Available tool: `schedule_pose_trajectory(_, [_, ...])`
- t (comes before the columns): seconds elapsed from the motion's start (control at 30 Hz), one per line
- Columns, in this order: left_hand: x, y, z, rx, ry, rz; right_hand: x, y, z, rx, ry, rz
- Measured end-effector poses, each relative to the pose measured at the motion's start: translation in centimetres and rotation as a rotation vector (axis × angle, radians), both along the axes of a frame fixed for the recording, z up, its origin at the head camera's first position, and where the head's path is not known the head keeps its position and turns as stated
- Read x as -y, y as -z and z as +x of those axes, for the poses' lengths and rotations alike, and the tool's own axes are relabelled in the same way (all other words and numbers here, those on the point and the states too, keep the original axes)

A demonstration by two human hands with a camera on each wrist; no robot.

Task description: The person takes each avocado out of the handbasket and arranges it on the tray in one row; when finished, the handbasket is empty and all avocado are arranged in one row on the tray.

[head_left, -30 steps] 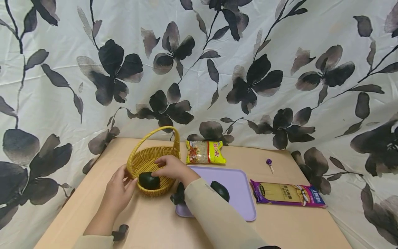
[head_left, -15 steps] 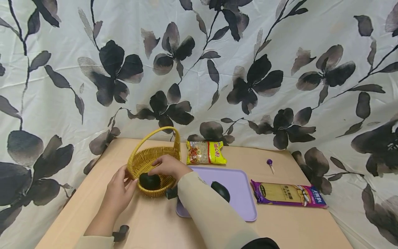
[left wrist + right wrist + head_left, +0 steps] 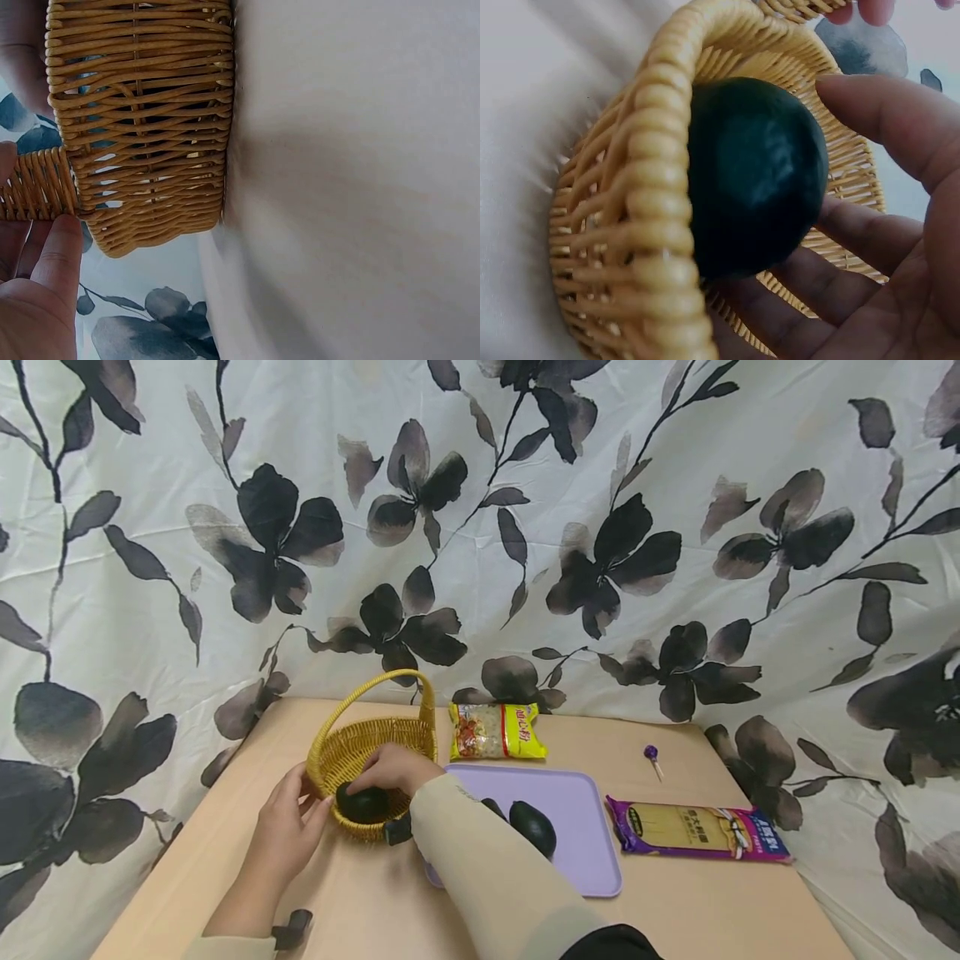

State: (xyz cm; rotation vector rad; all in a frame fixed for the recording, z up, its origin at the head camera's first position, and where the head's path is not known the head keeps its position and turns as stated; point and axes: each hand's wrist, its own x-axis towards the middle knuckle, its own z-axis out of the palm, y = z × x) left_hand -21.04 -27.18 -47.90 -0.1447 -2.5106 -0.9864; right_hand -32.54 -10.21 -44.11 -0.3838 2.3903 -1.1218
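A yellow wicker basket (image 3: 375,732) with a tall handle stands on the table at left. My left hand (image 3: 288,827) pinches the foot of its handle (image 3: 37,184) between thumb and fingers. Inside the basket's near side is a dark green avocado (image 3: 363,806), partly behind the rim in the right wrist view. My right hand (image 3: 397,768) reaches in over the basket and holds this avocado, its fingers round the back and underside, the thumb tip close to its top. Two more dark avocados (image 3: 533,828) lie on the lilac tray (image 3: 577,877), one partly behind the right sleeve.
Behind the tray lies a yellow food packet (image 3: 498,732). A purple lollipop (image 3: 652,753) and a purple noodle packet (image 3: 697,829) lie at right. The right forearm crosses over the tray. A floral cloth (image 3: 510,568) hangs along the table's back edge.
My right hand has gone slightly lower and left into the basket with the avocado. The right sleeve has shifted left, uncovering part of a second avocado on the tray. The left hand stays put.
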Motion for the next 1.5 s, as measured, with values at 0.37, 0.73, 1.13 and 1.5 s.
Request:
schedule_pose_trajectory(0.37, [-0.1,0.4,-0.2,-0.022,0.009,0.000,1.0,0.7,0.2,-0.010,0.019,0.112])
schedule_pose_trajectory(0.73, [0.0,0.4,-0.3,-0.044,0.017,-0.002,1.0,1.4,0.0,0.009,0.016,-0.027])
schedule_pose_trajectory(1.13, [0.0,0.2,-0.2,-0.035,0.019,-0.001,0.5,2.0,-0.3,0.013,-0.013,-0.044])
schedule_pose_trajectory(1.5, [0.1,0.1,-0.3,-0.040,0.016,-0.007,-0.1,0.6,-0.4,0.026,-0.031,-0.073])
